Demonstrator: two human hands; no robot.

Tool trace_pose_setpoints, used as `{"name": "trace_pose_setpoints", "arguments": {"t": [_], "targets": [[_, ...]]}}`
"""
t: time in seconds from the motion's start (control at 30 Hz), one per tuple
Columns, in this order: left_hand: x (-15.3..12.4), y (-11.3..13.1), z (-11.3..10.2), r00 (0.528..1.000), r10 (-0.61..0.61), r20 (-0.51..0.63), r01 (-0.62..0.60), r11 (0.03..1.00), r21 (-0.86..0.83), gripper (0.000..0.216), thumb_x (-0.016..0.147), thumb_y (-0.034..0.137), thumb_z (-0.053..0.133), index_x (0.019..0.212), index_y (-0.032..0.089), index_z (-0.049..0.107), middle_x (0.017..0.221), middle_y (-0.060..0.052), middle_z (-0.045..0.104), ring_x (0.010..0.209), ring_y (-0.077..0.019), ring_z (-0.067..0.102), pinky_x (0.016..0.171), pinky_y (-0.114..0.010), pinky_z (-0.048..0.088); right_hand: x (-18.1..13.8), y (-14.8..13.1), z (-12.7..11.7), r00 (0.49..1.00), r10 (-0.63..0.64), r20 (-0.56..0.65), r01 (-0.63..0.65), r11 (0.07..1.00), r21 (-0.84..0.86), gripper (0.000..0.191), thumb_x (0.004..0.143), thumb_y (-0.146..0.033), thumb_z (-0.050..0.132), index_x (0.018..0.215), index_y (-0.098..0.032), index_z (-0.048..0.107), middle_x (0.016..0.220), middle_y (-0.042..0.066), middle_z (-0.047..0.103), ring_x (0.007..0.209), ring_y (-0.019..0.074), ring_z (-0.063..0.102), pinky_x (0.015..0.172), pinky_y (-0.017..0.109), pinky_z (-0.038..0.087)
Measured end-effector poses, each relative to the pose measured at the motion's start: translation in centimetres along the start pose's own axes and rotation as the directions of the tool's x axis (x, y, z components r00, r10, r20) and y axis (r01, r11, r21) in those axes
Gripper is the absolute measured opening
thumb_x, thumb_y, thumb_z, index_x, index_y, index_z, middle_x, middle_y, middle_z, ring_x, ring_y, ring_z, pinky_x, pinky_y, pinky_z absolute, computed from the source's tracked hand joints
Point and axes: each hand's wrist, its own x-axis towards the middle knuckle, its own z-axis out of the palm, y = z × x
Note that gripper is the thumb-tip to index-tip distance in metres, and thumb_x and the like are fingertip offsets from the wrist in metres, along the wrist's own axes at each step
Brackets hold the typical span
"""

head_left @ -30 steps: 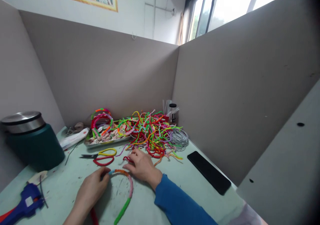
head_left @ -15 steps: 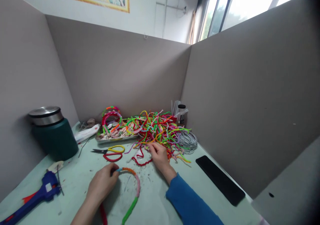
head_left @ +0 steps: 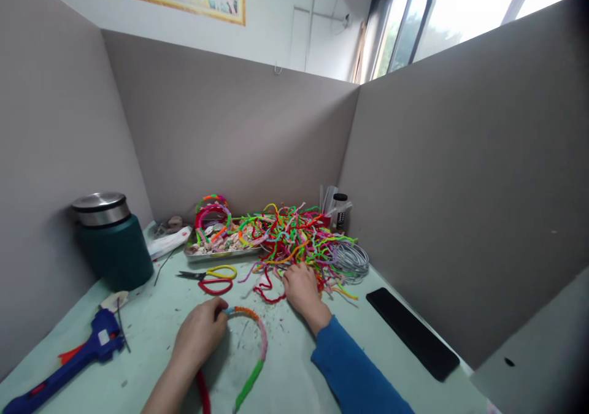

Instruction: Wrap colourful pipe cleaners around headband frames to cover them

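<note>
My left hand [head_left: 200, 333] is closed, pinching the light-blue end of a curved band wrapped in fuzzy pipe cleaners [head_left: 263, 334]. The band runs through orange, pink and green, and a dark red stretch shows below my wrist. At the near edge of a tangled heap of bright pipe cleaners [head_left: 294, 233], my right hand [head_left: 304, 291] lies palm down with its fingers curled. Its fingertips are hidden among the strands, so what they hold cannot be made out. A dark red pipe cleaner [head_left: 269, 299] loops out beside it. Scissors [head_left: 216, 279] with yellow and red handles lie between the hands and the tray.
A metal tray [head_left: 225, 255] holds small pieces and finished-looking colourful rings [head_left: 213, 221]. Coiled grey wire [head_left: 352, 262] and a black-capped bottle [head_left: 340, 211] sit right of the heap. A blue glue gun [head_left: 99, 340], green flask [head_left: 115, 248] and black phone-like slab [head_left: 411, 333] flank my hands.
My right hand has shifted slightly right along the heap's near edge and turned more palm down. The left hand keeps its pinch on the band. The whole view has shifted a little.
</note>
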Motion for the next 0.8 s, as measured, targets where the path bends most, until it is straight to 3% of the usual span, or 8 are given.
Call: {"name": "trace_pose_setpoints", "arguments": {"t": [0.13, 0.4, 0.53, 0.67, 0.8], "targets": [[0.1, -0.2, 0.1, 1.0, -0.001, 0.003, 0.001, 1.0, 0.009, 0.03, 0.078, 0.023, 0.04, 0.096, 0.02, 0.064, 0.099, -0.008, 0.068, 0.093, -0.023, 0.06, 0.075, -0.029, 0.041, 0.4, 1.2, 0.4, 0.997, 0.072, 0.004, -0.072, 0.996, -0.045, 0.02, 0.083, -0.019, 0.05, 0.077, -0.018, 0.069, 0.088, 0.011, 0.065, 0.09, 0.0246, 0.05, 0.074, 0.036, 0.031], [0.1, -0.3, 0.4, 1.0, 0.01, -0.008, -0.01, 1.0, 0.014, 0.03, 0.078, 0.025, 0.039, 0.095, 0.019, 0.063, 0.098, -0.009, 0.068, 0.091, -0.0231, 0.061, 0.073, -0.029, 0.042, 0.4, 1.4, 0.4, 0.989, 0.143, -0.046, -0.145, 0.988, -0.048, 0.021, 0.085, -0.023, 0.048, 0.078, -0.018, 0.068, 0.09, 0.012, 0.064, 0.093, 0.0266, 0.049, 0.075, 0.037, 0.031], [-0.1, -0.2, 0.4, 1.0, 0.025, -0.018, -0.025, 1.0, 0.015, 0.029, 0.079, 0.028, 0.039, 0.094, 0.02, 0.063, 0.097, -0.009, 0.068, 0.09, -0.023, 0.061, 0.073, -0.029, 0.042, 0.0, 0.3, -0.4, 0.993, 0.04, -0.109, -0.035, 0.998, 0.054, 0.023, 0.088, -0.022, 0.045, 0.103, -0.02, 0.063, 0.106, 0.009, 0.06, 0.1, 0.0232, 0.047, 0.084, 0.036, 0.032], [-0.2, 0.0, 0.3, 0.999, 0.037, -0.017, -0.036, 0.999, 0.031, 0.028, 0.081, 0.032, 0.039, 0.09, 0.021, 0.063, 0.094, -0.008, 0.069, 0.089, -0.0218, 0.062, 0.071, -0.027, 0.042, 0.0, -1.1, -0.2, 0.989, -0.108, -0.101, 0.121, 0.983, 0.14, 0.041, 0.087, -0.024, 0.048, 0.128, -0.027, 0.046, 0.132, 0.007, 0.046, 0.114, 0.0225, 0.041, 0.094, 0.037, 0.029], [0.0, -0.2, 0.5, 0.999, 0.033, -0.004, -0.033, 0.999, 0.026, 0.028, 0.082, 0.034, 0.039, 0.089, 0.021, 0.063, 0.093, -0.007, 0.069, 0.088, -0.0217, 0.062, 0.071, -0.027, 0.041, 0.6, -1.6, 0.9, 0.996, -0.051, -0.071, 0.061, 0.987, 0.146, 0.045, 0.086, -0.024, 0.049, 0.13, -0.025, 0.044, 0.13, 0.008, 0.047, 0.114, 0.0239, 0.041, 0.094, 0.039, 0.029]]}}
